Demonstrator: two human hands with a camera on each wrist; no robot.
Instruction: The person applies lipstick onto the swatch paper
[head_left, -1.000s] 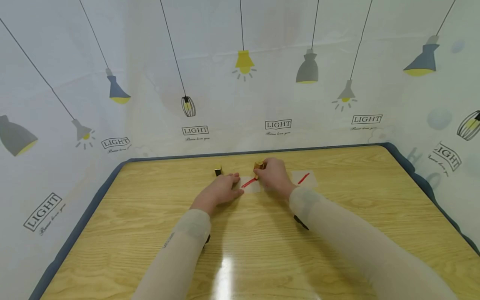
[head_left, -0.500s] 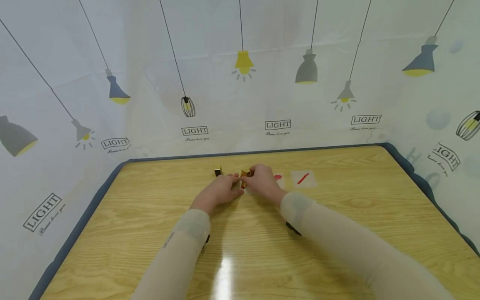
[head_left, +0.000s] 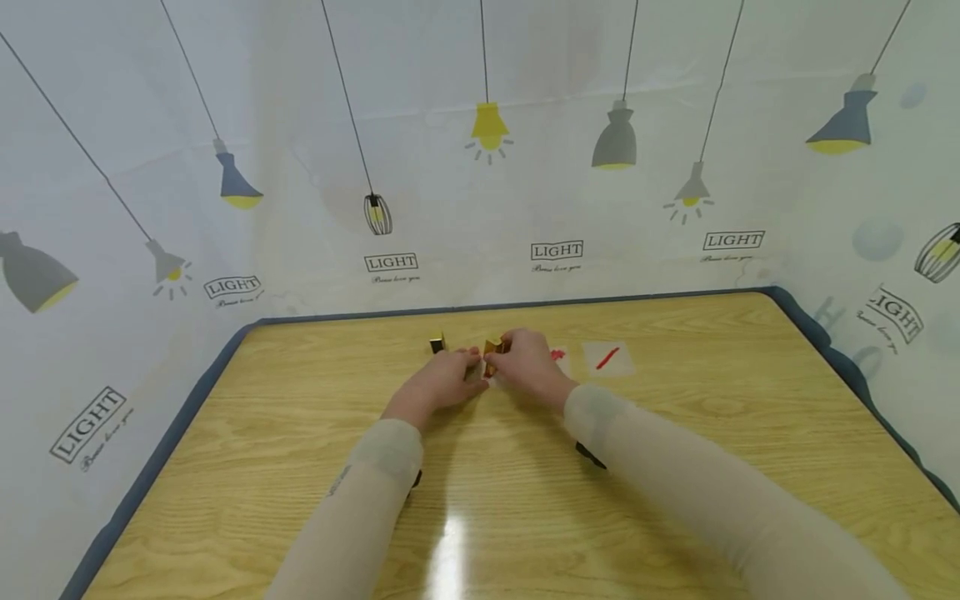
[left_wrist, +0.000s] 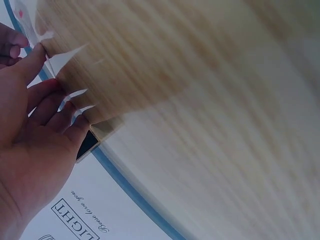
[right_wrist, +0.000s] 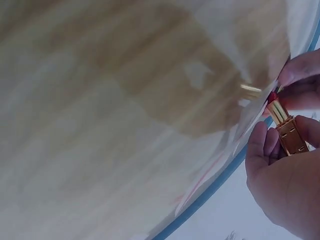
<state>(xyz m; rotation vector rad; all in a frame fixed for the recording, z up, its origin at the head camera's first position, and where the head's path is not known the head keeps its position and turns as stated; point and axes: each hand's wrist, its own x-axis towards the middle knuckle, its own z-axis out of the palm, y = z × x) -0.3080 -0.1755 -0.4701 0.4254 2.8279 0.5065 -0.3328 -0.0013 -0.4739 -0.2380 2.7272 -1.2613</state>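
Observation:
My right hand [head_left: 528, 367] holds a gold lipstick [right_wrist: 289, 132]. In the right wrist view its red tip points down at the tabletop beside the left fingers. My left hand [head_left: 438, 379] lies palm down on the table, its fingers extended by the left edge of a small white paper. Part of that paper [head_left: 562, 367], with red marks, shows right of my right hand; the rest is hidden under the hands. Just beyond the left fingers stands a small gold-and-black piece [head_left: 437, 343], perhaps the lipstick cap.
Another white paper [head_left: 621, 367] with one red stroke lies farther right on the wood-grain table [head_left: 480, 500]. Dark blue edging [head_left: 360, 315] runs along the back and sides of the table, against a lamp-printed wall covering [head_left: 450, 167].
My right hand has moved left with the lipstick, up to the left fingertips, then stayed there. Red marks it was covering now show to its right. My left hand has stayed in place.

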